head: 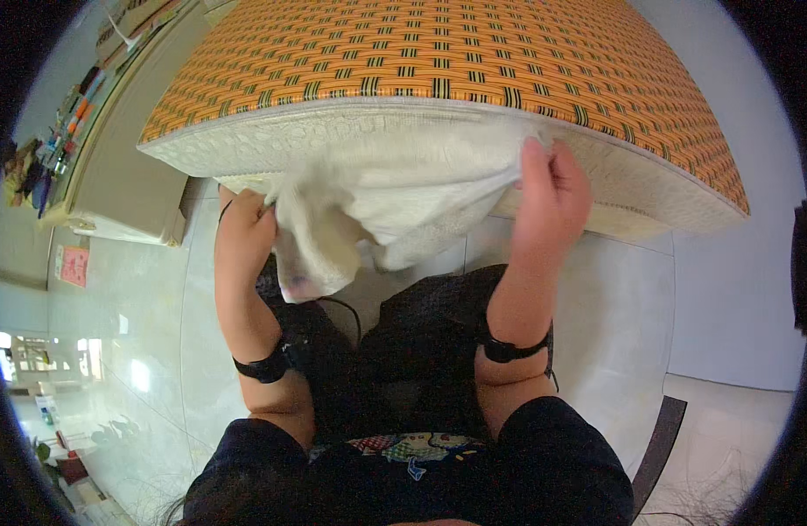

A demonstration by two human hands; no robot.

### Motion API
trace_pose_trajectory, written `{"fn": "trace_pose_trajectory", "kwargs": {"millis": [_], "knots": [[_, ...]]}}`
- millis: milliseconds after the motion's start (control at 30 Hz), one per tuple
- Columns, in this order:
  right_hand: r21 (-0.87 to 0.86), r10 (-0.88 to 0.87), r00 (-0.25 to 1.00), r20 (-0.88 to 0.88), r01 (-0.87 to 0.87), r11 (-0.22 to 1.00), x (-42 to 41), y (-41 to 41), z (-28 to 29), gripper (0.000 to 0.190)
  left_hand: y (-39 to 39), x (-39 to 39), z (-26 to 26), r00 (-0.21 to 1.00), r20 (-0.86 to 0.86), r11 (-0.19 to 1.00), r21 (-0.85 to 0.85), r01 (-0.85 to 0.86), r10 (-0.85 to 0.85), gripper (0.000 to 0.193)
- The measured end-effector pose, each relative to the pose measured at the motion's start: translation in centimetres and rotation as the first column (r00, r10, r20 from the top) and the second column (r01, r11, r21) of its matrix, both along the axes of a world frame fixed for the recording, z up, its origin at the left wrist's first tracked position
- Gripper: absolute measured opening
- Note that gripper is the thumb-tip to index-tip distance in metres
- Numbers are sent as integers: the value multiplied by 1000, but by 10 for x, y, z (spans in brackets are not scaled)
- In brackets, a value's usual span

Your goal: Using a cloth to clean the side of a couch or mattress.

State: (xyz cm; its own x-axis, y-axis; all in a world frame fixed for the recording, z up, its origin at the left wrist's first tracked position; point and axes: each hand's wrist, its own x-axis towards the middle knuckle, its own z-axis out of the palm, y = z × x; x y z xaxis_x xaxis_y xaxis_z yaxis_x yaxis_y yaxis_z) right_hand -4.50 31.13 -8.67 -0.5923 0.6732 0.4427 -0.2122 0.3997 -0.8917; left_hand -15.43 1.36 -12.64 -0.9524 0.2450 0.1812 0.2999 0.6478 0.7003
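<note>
A white fabric item (pixel 410 191), partly blurred, is stretched between my two hands in front of the side of a bed or mattress. My left hand (pixel 245 220) grips its left end, with the fabric hanging and folded beside the fingers. Higher up, my right hand (pixel 551 191) pinches the opposite end, close to the mattress edge. A dark smudge or print shows on the lower left corner of the fabric. Its exact kind cannot be told.
An orange woven-pattern mat (pixel 443 52) covers the top of the pale mattress (pixel 206 141). At the left stands a cream cabinet (pixel 127 131) with assorted items on top. Below are glossy floor tiles (pixel 147 296); a pink printed card (pixel 72 265) is near the cabinet.
</note>
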Motion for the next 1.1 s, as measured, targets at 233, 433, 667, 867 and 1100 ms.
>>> {"fn": "trace_pose_trajectory", "kwargs": {"millis": [233, 433, 667, 867, 1100], "knots": [[-565, 214, 897, -387, -414, 714, -7, 5, -1, 15, 3, -11, -10, 935, 347, 786, 558, -267, 72, 31], [-665, 26, 847, -530, -435, 607, -10, -8, 15, 13, 9, 3, 33, 917, 389, 636, 685, -356, 94, 34], [400, -167, 966, -195, 234, 886, -28, 11, -21, 20, 50, -12, 56, 985, -168, 354, 919, 172, -42, 33], [737, -346, 934, -89, 295, 609, -45, -18, -19, 47, 82, -30, 38, 555, -827, 989, -142, -49, -91, 58], [738, -496, 830, -256, 499, 455, -46, 17, -22, 64, 108, -5, 51, 596, -742, 951, -224, 212, -308, 63]]}}
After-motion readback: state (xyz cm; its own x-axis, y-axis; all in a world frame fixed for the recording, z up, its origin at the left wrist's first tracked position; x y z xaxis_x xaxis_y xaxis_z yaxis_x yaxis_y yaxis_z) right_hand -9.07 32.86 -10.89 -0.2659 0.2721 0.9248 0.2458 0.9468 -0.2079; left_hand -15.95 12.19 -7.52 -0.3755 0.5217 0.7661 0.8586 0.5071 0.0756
